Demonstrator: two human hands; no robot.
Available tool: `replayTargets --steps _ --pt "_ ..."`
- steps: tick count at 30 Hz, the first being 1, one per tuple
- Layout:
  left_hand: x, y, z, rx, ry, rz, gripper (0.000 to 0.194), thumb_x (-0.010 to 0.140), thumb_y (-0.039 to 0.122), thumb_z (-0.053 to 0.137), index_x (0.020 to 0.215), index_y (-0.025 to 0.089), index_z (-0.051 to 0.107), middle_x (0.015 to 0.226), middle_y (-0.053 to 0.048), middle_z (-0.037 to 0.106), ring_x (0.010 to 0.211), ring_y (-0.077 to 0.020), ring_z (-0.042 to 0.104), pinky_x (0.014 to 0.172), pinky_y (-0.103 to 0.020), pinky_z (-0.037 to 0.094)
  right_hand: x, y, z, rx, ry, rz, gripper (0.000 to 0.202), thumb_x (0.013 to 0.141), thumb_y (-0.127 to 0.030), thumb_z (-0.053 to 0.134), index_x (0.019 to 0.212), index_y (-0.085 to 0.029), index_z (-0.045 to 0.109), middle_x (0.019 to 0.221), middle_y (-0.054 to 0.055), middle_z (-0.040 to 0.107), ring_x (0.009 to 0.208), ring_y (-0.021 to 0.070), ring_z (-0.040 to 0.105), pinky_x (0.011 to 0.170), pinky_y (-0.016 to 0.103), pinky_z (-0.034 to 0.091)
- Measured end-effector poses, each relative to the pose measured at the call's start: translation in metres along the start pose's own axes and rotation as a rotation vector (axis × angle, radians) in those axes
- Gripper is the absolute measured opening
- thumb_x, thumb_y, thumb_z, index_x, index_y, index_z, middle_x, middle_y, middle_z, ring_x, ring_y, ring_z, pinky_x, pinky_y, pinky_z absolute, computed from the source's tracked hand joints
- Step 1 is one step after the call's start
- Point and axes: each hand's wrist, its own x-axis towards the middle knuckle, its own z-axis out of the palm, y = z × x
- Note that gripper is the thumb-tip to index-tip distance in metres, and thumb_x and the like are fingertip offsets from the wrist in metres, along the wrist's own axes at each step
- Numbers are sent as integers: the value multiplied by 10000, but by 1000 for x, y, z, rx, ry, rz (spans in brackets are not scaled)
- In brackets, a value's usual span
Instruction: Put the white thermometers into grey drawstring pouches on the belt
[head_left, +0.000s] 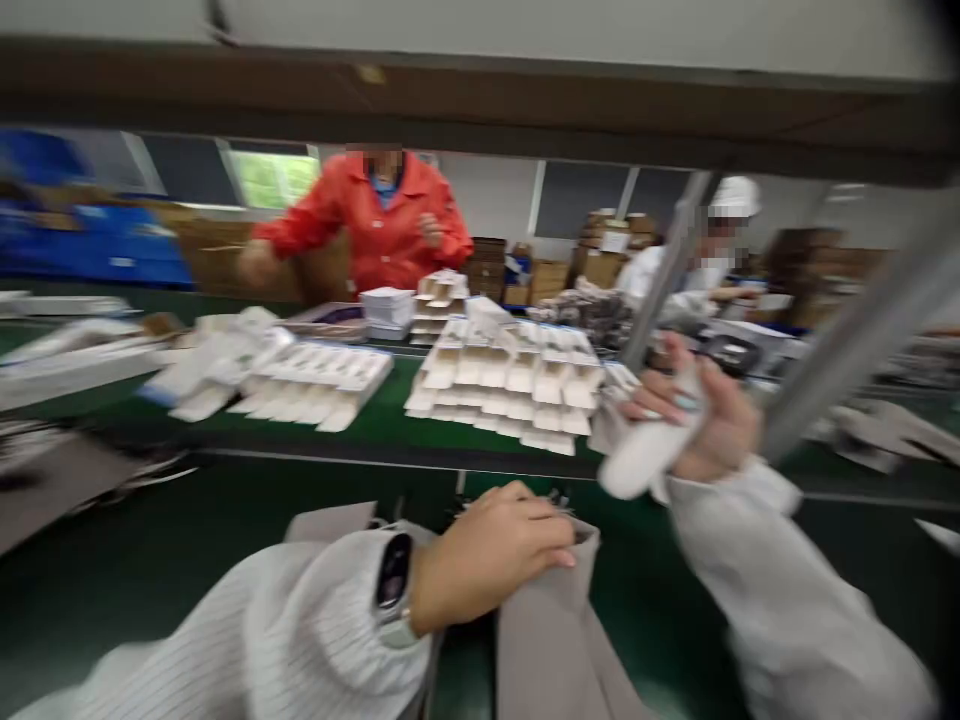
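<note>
My left hand [499,550], with a watch on the wrist, reaches over the green work surface. Its fingers are bent over the top edge of a grey-beige folded box piece [544,630] and hold it. Raised at the right, my right hand [709,420] grips a white, rounded flat object [646,452] between thumb and fingers; what it is stays blurred. Just beyond my hands stand stacked white open-ended boxes [510,375]. Another grey piece [330,522] lies partly behind my left sleeve.
More white boxes [322,375] lie on the green surface at left. A slanted metal post [847,320] rises at right, and a shelf [480,130] crosses overhead. A person in red [397,230] stands opposite; a person in white [652,270] is farther right.
</note>
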Motion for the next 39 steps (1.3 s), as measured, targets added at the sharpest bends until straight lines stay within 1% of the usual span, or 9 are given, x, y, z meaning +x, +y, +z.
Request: replayTargets --steps 3,8,12,17,20,23,29,34,39 --pt "1 0 -7 -246 -51 -19 198 874 279 372 753 187 498 846 2 535 769 -102 502 679 -184 372 -4 -3 17 410 -46 41 267 734 -520 460 866 -289 487 556 -83 274 366 13 160 372 148 253" --pt "-4 -4 -11 -353 180 -179 157 824 284 461 707 185 428 766 15 452 682 -106 438 601 -196 343 2 14 60 706 -84 130 335 638 -460 631 880 -277 487 696 -63 434 506 23 408 512 173 404" --pt "-8 -12 -19 -380 363 -182 171 837 285 436 698 187 415 784 10 388 711 -108 414 626 -205 343 -11 31 79 338 66 68 412 594 -507 640 884 -227 553 764 -12 530 737 132 541 694 298 457" --pt "-20 -27 -35 -285 597 -208 170 842 246 425 683 186 421 783 10 348 749 -116 389 682 -217 343 -35 35 99 -246 -84 52 304 791 -403 457 959 -201 610 996 45 579 972 179 507 862 322 381" --pt "-33 -36 -40 -253 546 -205 171 839 240 421 679 184 408 783 8 344 746 -118 391 671 -221 355 -48 37 114 -177 -89 252 350 840 -413 346 1060 -228 547 1059 39 553 754 129 575 615 254 461" --pt "-43 -40 -42 -227 500 -239 177 849 251 393 686 183 409 787 0 349 722 -117 401 653 -231 372 -63 49 134 -204 -136 428 464 837 -508 266 817 -167 580 641 6 554 371 64 414 333 208 287" --pt "-70 -52 -55 -95 253 -335 243 866 315 324 710 191 464 763 -4 438 688 -130 463 629 -236 375 -78 69 136 -437 -363 246 634 849 -525 158 522 -167 566 373 -21 356 388 80 366 448 226 319" --pt "-109 -69 -80 -63 -41 -526 373 858 404 309 575 188 419 529 34 414 478 -111 394 496 -214 279 -59 69 92 -639 -59 109 587 786 -584 267 909 -135 625 449 -14 438 416 103 384 458 251 330" --pt "-93 -43 -76 -286 127 -356 395 879 373 259 538 180 304 512 45 348 480 -89 347 467 -192 280 -83 64 157 -290 -534 176 700 527 -550 631 1110 -181 515 785 19 609 679 145 556 637 254 439"
